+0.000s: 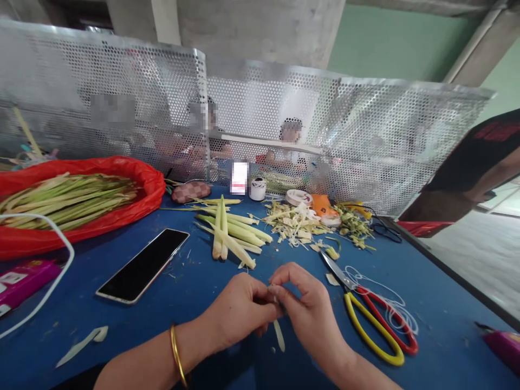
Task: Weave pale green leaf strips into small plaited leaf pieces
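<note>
My left hand [247,304] and my right hand [307,306] meet at the fingertips above the blue table. Both are closed in a pinch on something small, mostly hidden by the fingers. Below them shows a narrow pale green leaf strip [279,335]; whether it hangs from the fingers or lies on the table I cannot tell. A gold bangle [177,355] circles my left wrist. Just right of my right hand lie scissors [357,303] with one yellow and one red handle, white string [396,311] tangled over them. Beyond my hands rests a pile of pale green leaf stalks [239,230].
A phone [143,265] and a red bag [156,181] of long leaves [77,197] are on the left. Leaf scraps [298,223], a tape roll [299,197] and a white jar [257,189] sit near the perforated metal screen [260,103]. A person [479,157] stands at right.
</note>
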Demonstrator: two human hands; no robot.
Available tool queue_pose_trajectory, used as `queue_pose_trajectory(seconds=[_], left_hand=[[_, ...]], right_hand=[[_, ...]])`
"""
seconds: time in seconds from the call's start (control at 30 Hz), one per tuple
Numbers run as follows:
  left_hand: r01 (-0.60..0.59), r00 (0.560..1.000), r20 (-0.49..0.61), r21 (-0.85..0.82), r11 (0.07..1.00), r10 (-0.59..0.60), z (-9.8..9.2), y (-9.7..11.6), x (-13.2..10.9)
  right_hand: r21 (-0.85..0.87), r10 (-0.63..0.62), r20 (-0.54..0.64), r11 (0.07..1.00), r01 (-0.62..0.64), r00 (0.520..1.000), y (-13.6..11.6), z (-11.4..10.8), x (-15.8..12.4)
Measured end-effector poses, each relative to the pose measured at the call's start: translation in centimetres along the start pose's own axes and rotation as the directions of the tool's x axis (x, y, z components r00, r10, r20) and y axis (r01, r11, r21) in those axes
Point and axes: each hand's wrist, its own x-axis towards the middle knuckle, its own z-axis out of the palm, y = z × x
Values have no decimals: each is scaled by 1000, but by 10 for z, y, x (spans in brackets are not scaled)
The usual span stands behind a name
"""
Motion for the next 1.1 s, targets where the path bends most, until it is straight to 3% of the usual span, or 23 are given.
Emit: queue_pose_trajectory(seconds=[0.1, 0.17, 0.27, 0.37, 0.43, 0.57, 0.73, 1.1], left_hand=[[-18, 999, -30, 11, 1000, 19, 1, 0, 0], [-29, 996, -86, -78, 997, 22, 0, 3, 0], [-4, 987, -153, -380, 925, -59, -5, 11, 1], [-38, 984, -165, -584, 811, -73, -10, 16, 1], [-73, 982, -180, -639, 765, -56, -12, 16, 1], [-77, 983, -175, -669, 739, -57, -9, 13, 1], [-40, 992, -115, -647, 762, -46, -5, 14, -1], [-23, 990, -124, -616, 787, -69, -6, 14, -1]], right_hand=[[-104, -86, 0, 991, 86, 996, 3, -3, 0], [-227, -190, -72, 959, 169, 979, 2, -11, 2], [-470, -447, -169, 820, 327, 879, -5, -23, 3], [-570, -636, -34, 646, 508, 771, -10, -23, 2], [-590, -697, 92, 537, 603, 711, -9, -17, 2], [-646, -704, 227, 408, 645, 673, -6, -5, 0], [-606, -717, 240, 417, 678, 655, -6, -5, -4], [-487, -685, 241, 528, 696, 688, -6, -5, -5]])
